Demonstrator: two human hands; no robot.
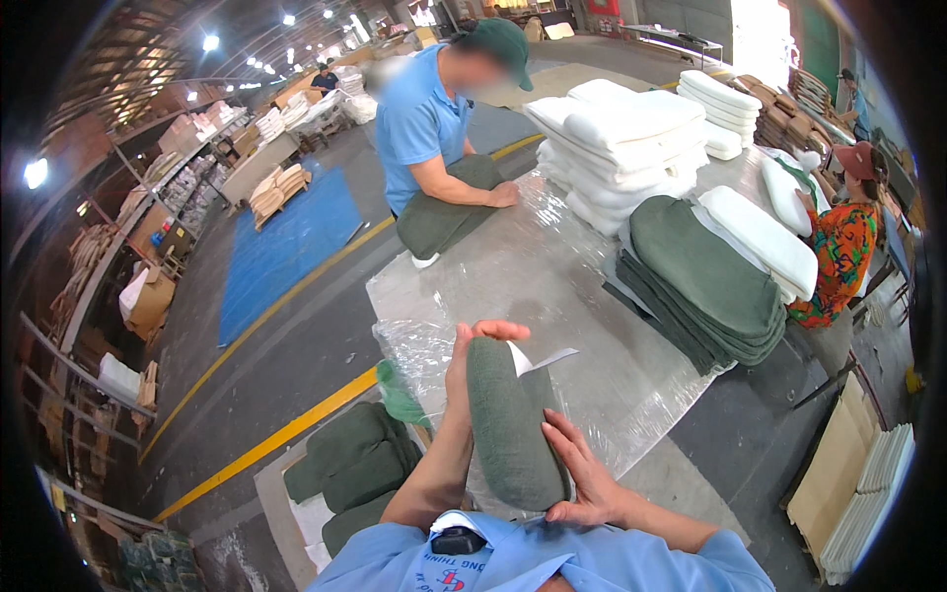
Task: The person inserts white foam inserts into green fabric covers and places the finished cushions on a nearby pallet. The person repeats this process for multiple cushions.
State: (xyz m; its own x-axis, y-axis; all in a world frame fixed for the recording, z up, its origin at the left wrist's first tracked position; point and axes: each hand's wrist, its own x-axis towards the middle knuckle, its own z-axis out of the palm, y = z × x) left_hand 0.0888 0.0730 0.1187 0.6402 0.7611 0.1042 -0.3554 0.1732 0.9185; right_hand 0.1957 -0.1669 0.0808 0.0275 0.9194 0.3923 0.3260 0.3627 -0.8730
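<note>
Before my chest I hold a dark green cloth-covered cushion (513,434), stood on its narrow side. A white flap (538,361) sticks out of its far end. My left hand (460,373) lies along the cushion's left side, fingers reaching over the far end. On the right side, my right hand (584,472) grips near the lower end, thumb close to the bottom. Under the cushion is the table (533,276), covered in clear plastic film.
A stack of green covers (705,281) and tall piles of white cushions (621,138) stand on the table's right. Green cushions (355,459) lie low at my left. Across the table, a person in blue (419,128) handles a green cushion; another person (843,237) works far right.
</note>
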